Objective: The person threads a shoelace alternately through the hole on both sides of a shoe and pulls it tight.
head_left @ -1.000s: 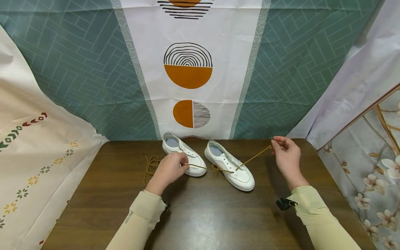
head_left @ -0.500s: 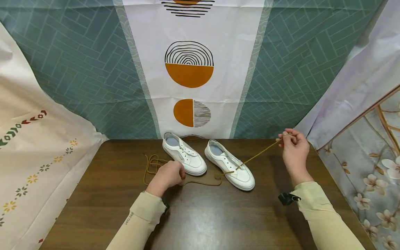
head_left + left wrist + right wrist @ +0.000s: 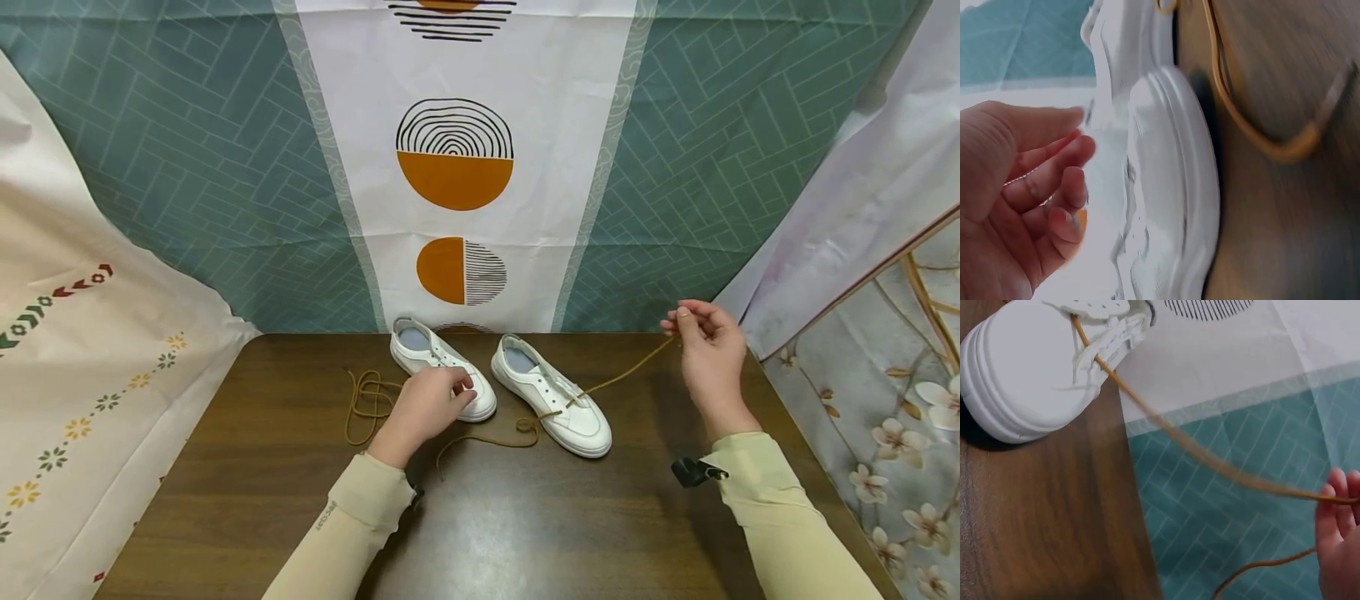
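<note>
My right hand (image 3: 708, 358) is raised at the far right and pinches one end of a brown shoelace (image 3: 1166, 428). The lace dips slightly on its way to the front eyelets of the right white shoe (image 3: 581, 429). Its other end (image 3: 487, 440) comes out on the left side and trails over the tabletop. Over the left white shoe (image 3: 486, 402) hovers my left hand (image 3: 431, 404), partly hiding it; its fingers are loosely bent with nothing between them, as the left wrist view shows. Beyond these fingers (image 3: 1069, 187) both shoes appear, toes toward the table's front.
A second brown lace (image 3: 348, 425) lies loosely coiled left of the shoes. The brown wooden table (image 3: 525, 517) ends at a green and white patterned cloth (image 3: 285, 167). A floral cloth (image 3: 900, 442) hangs at the right side.
My left hand let go of its lace end, which dropped onto the table, then rose toward the left shoe. My right hand moved up and right, drawing more lace; the lace now sags.
</note>
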Motion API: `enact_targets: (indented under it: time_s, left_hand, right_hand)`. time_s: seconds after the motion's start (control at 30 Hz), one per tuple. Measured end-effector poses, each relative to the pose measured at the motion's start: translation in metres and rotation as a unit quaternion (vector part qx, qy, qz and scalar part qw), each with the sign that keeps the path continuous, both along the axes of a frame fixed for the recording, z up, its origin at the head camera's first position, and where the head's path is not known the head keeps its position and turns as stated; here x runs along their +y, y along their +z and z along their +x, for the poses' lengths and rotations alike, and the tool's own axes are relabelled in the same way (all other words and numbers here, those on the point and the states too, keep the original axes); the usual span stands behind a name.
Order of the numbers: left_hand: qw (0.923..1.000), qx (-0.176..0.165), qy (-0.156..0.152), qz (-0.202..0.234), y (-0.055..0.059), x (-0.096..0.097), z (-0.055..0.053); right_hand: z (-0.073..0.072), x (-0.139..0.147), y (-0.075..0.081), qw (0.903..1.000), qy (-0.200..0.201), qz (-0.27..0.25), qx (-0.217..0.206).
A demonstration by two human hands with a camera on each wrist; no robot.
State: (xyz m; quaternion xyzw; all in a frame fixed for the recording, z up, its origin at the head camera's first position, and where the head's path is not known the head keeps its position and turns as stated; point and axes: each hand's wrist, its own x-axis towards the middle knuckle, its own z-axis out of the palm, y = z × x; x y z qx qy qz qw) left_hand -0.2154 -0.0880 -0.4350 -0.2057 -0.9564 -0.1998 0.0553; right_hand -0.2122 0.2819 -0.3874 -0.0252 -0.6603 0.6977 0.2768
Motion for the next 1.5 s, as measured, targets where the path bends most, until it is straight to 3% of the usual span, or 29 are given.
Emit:
enact_targets:
  time_s: [0.07, 0.13, 0.23, 0.3, 0.37, 0.5, 0.57, 0.67, 0.8, 0.97, 1.07, 1.2, 1.27, 1.37, 1.5]
  left_hand:
    - [0.9998, 0.013, -0.008, 0.015, 0.001, 0.01, 0.001]
    - [0.9988, 0.017, -0.023, 0.041, 0.001, 0.021, 0.002]
    - [0.9956, 0.001, -0.043, 0.084, 0.003, 0.04, 0.004]
    - [0.9892, -0.033, -0.061, 0.129, 0.004, 0.051, 0.004]
    - [0.9765, -0.087, -0.081, 0.179, 0.005, 0.062, 0.005]
    - [0.9356, -0.193, -0.129, 0.266, 0.003, 0.077, 0.004]
    - [0.9202, -0.219, -0.145, 0.29, 0.001, 0.082, 0.004]
    - [0.9105, -0.229, -0.15, 0.31, -0.001, 0.086, 0.004]
    - [0.9007, -0.235, -0.141, 0.337, 0.002, 0.089, 0.006]
    - [0.9035, -0.217, -0.107, 0.354, 0.021, 0.09, 0.015]
    - [0.896, -0.208, -0.074, 0.385, 0.027, 0.091, 0.019]
    - [0.8686, -0.205, -0.036, 0.45, 0.013, 0.094, 0.01]
    - [0.8604, -0.197, -0.019, 0.469, 0.007, 0.094, 0.006]
    - [0.8603, -0.164, 0.005, 0.483, 0.002, 0.095, 0.0]
    - [0.8559, -0.131, 0.046, 0.498, 0.005, 0.093, -0.003]
  right_hand:
    - [0.006, -0.011, 0.007, 0.9982, 0.028, 0.051, -0.015]
    - [0.012, -0.024, 0.011, 0.9902, 0.063, 0.118, -0.042]
    - [0.018, -0.042, 0.006, 0.9675, 0.109, 0.219, -0.064]
    - [0.019, -0.052, -0.003, 0.9499, 0.138, 0.271, -0.073]
    - [0.021, -0.061, -0.012, 0.9345, 0.168, 0.303, -0.079]
    - [0.025, -0.075, -0.024, 0.9043, 0.231, 0.346, -0.098]
    - [0.028, -0.079, -0.028, 0.8925, 0.258, 0.354, -0.108]
    - [0.031, -0.082, -0.033, 0.8783, 0.284, 0.365, -0.121]
    - [0.033, -0.082, -0.036, 0.8649, 0.298, 0.381, -0.133]
    - [0.034, -0.082, -0.039, 0.8568, 0.316, 0.386, -0.131]
    - [0.035, -0.083, -0.039, 0.854, 0.325, 0.385, -0.131]
    - [0.035, -0.084, -0.039, 0.8517, 0.321, 0.394, -0.129]
    - [0.034, -0.084, -0.039, 0.8505, 0.315, 0.401, -0.13]
    - [0.032, -0.084, -0.039, 0.8475, 0.306, 0.412, -0.134]
    - [0.03, -0.083, -0.039, 0.8425, 0.3, 0.422, -0.149]
